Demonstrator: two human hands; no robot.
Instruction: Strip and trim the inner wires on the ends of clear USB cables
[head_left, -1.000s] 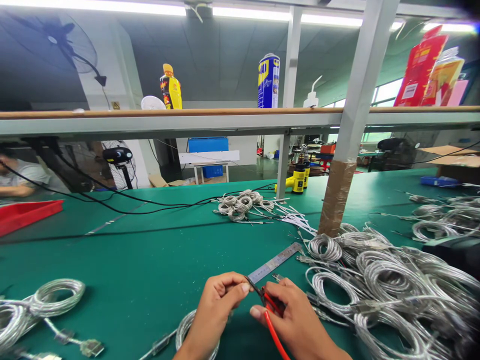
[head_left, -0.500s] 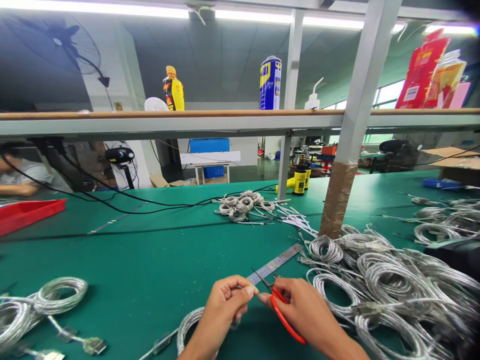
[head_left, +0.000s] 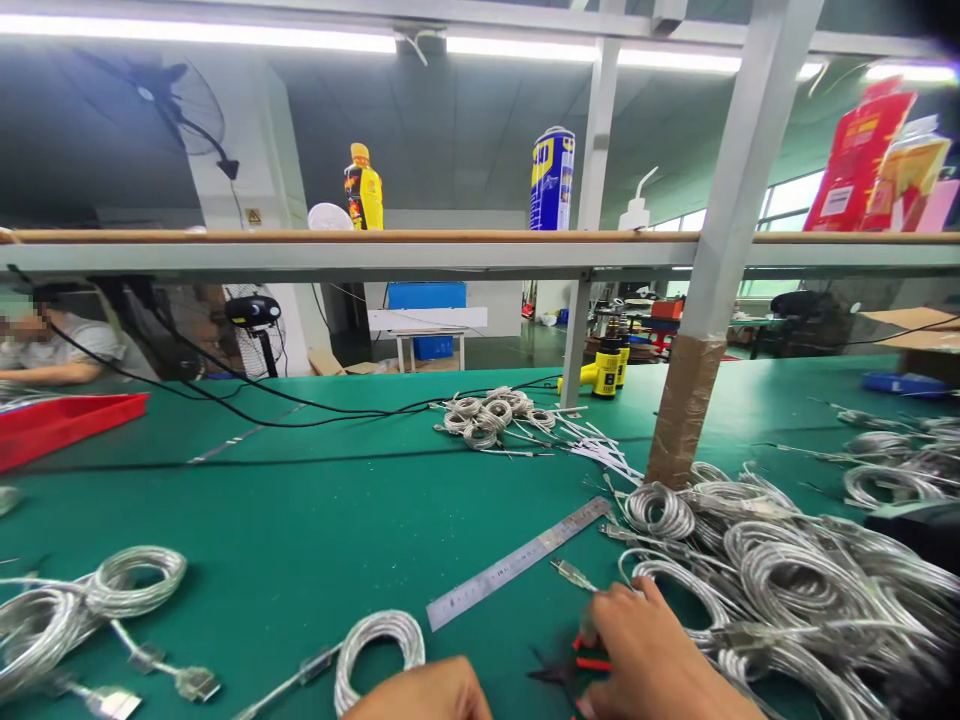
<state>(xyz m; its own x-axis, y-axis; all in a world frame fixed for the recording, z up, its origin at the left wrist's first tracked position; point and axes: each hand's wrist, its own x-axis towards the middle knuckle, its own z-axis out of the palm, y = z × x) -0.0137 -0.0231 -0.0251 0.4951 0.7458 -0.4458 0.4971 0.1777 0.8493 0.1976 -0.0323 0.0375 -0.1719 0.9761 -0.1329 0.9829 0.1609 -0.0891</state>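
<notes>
The steel ruler (head_left: 517,565) lies aslant on the green tabletop (head_left: 262,540), its long axis running from a near end by the left hand (head_left: 431,690) out towards the big pile of clear-jacketed USB cables (head_left: 787,560) on the right. A coiled cable (head_left: 346,665) rests just left of the ruler's near end, its straight tail leading away towards the lower left; the left hand is the nearer one, right beside the coil. That hand is cut off by the lower edge with its fingers out of sight, so I cannot tell whether it grasps anything. The right hand (head_left: 637,635), on the near side of the ruler, is curled round the red-handled cutters (head_left: 555,673), whose dark tips are blurred and point left, towards the left hand. A USB plug (head_left: 574,573) sits between that hand and the ruler. Well left of the ruler are more coils (head_left: 139,582); beyond it come white strips (head_left: 600,450), a heap of small coils (head_left: 487,412) and a yellow heat gun (head_left: 606,372). A shelf (head_left: 450,257) spans the view past the ruler, bearing a blue-and-yellow spray can (head_left: 553,180), and a seated person (head_left: 82,345) shows far to its left.
</notes>
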